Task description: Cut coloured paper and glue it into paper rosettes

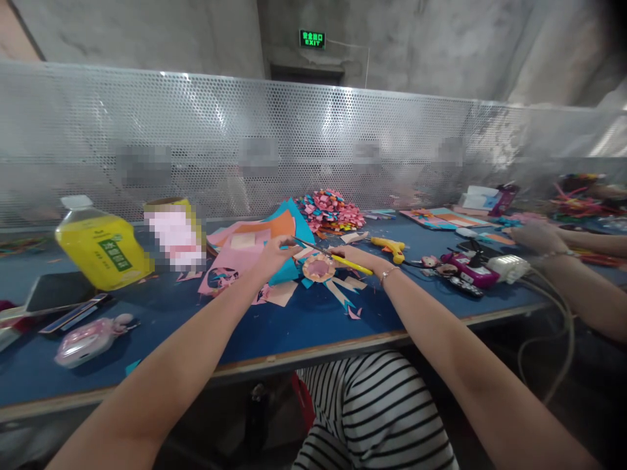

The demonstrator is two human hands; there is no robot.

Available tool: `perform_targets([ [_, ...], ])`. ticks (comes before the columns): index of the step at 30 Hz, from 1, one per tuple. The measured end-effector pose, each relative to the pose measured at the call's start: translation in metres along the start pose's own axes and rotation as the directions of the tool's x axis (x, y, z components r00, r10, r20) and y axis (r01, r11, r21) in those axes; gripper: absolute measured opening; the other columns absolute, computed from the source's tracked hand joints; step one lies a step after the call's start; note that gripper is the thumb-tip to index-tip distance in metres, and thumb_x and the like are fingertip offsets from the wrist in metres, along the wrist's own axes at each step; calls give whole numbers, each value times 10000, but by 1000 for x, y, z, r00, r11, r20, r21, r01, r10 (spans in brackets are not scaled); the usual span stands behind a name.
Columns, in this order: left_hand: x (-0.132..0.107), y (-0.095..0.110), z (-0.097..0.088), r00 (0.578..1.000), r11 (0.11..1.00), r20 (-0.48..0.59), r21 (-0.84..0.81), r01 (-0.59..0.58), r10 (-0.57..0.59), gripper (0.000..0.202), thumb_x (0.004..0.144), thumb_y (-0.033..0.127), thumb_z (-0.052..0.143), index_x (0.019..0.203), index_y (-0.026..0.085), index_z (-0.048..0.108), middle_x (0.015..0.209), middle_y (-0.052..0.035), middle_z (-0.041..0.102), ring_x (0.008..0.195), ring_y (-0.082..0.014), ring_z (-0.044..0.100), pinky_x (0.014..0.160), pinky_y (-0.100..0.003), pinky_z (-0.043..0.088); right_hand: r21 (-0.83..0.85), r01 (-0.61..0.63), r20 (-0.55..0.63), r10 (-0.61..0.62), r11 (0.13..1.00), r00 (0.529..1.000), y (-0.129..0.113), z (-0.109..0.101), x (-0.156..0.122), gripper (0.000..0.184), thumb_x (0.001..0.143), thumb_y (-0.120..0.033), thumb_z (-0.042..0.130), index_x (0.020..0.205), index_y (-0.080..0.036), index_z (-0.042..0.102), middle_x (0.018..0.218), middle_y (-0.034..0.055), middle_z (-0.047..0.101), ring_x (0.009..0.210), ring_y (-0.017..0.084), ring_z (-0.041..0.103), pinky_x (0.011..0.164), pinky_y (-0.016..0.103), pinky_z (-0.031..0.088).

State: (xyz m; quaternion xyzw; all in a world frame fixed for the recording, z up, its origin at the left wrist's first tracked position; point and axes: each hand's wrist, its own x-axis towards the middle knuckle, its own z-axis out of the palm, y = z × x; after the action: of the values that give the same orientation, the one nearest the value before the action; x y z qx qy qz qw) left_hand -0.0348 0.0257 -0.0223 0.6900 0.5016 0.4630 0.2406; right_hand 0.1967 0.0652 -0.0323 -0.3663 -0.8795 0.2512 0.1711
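My left hand [275, 250] is closed in a pinch on the tip of a thin rod-like tool that runs into a yellow handle [350, 264]. My right hand [356, 256] is curled over that yellow handle. Both hands hover just above a round paper rosette [319, 267] with a pink centre and orange rim, which lies on the blue table [294, 326]. Paper strips in pink and teal [345, 290] fan out below the rosette. Pink, orange and blue paper sheets [255, 245] lie under and behind my left hand.
A yellow bottle [100, 246] and a phone [59, 292] lie at left, a pink device [91, 338] near the front edge. A heap of folded paper pieces [329, 210], a yellow glue gun [389, 246] and a magenta gadget [470, 269] lie at right. Another person's arm [563, 245] reaches in there.
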Motion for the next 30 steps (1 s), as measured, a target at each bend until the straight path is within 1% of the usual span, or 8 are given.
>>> perform_targets([
  [4,2,-5,0,1000,999,5,-31,21,-21,290,597,401,665,754,157,659,830,-65,680,802,-200,593,747,-326,440,-2,19,-11,-19,1000,1000,3,1,1,462,779,-331,589,1214,-174,575,1160,78,624,1009,229,578,890,311,438],
  [8,1,-6,-1,1000,999,6,-48,19,-19,287,604,376,660,785,153,666,841,-65,679,786,-191,594,745,-325,438,45,-14,1,14,999,1000,7,2,2,477,796,-376,558,1227,-173,564,981,61,673,713,156,594,665,255,479],
  [11,0,-5,-1,999,997,-4,-65,33,-33,275,604,369,662,772,152,666,811,-61,675,771,-190,592,731,-326,442,89,-25,-3,25,996,1000,12,3,3,470,794,-398,552,1222,-206,565,842,25,665,534,96,512,500,209,428],
  [14,1,-6,-2,999,996,-23,-77,38,-40,257,595,366,671,732,149,658,764,-61,666,767,-193,585,710,-318,440,130,-51,18,49,990,999,14,3,2,482,788,-406,555,1232,-217,546,767,5,631,463,66,445,411,184,362],
  [18,2,-8,-3,997,997,-51,-56,55,-57,255,612,381,663,704,144,644,713,-49,650,700,-175,571,645,-298,428,220,-74,-20,80,973,997,9,1,0,463,787,-404,564,1193,-182,545,680,-16,563,446,48,405,396,167,333],
  [22,2,-9,-3,992,997,-111,-45,63,-68,257,609,392,668,700,152,659,686,-42,658,670,-174,575,610,-287,428,377,-173,-36,201,910,979,3,1,-1,401,811,-411,535,1135,-175,522,533,-72,412,399,44,337,378,167,292],
  [26,2,-8,-3,980,995,-178,2,95,-93,194,595,338,673,678,162,673,718,-51,691,717,-201,610,659,-306,458,488,-231,-39,285,842,958,-4,3,-2,300,841,-408,494,1055,-198,501,502,-86,347,384,48,315,381,169,271],
  [30,3,-6,-4,985,989,-156,113,95,-77,106,623,263,644,672,179,686,745,-55,711,761,-223,634,715,-332,480,529,-213,-87,302,821,949,-8,3,-3,233,852,-388,481,963,-183,496,501,-73,345,387,55,300,385,188,262],
])
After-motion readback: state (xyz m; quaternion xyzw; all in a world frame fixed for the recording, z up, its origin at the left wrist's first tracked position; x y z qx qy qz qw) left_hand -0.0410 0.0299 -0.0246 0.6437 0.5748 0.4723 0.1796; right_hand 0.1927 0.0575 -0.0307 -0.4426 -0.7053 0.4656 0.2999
